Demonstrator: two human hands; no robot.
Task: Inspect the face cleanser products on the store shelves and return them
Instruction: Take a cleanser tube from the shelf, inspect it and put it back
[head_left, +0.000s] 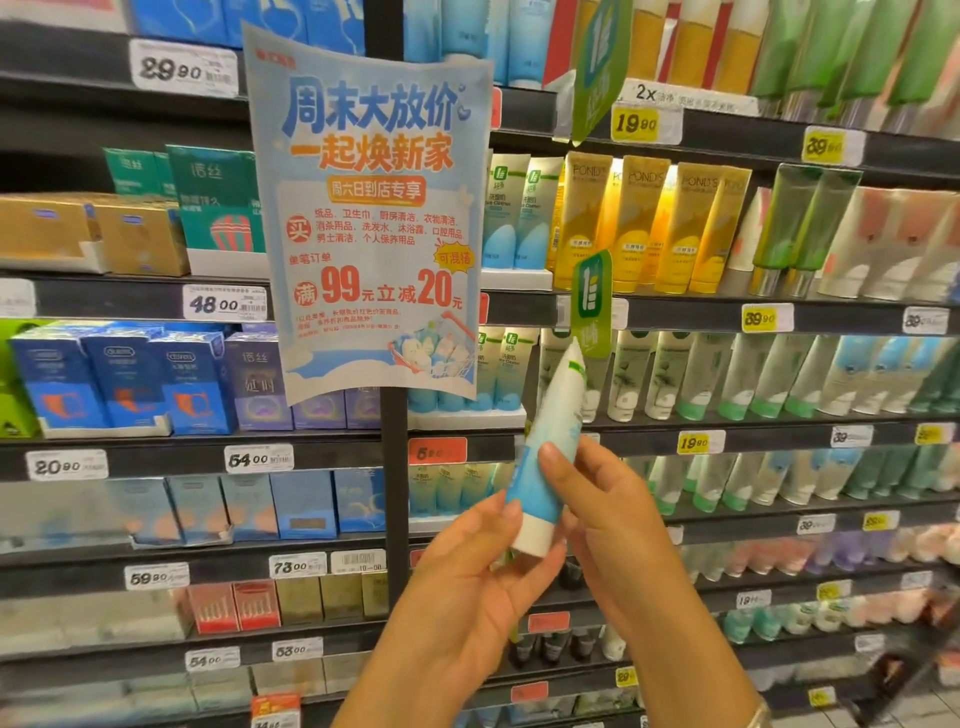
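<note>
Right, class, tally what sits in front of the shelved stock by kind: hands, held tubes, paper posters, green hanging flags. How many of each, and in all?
Hands: 2, left hand and right hand
Held tube: 1
Paper poster: 1
Green flags: 2, upper green flag and lower green flag
Total: 6

Both hands hold one blue-white cleanser tube (551, 441) in front of the shelves (675, 317), white cap near, crimped end far and tilted right. Left hand (467, 582) cups the cap end; right hand (608, 519) pinches mid-body. Promo poster (374, 218) hangs left.
</note>
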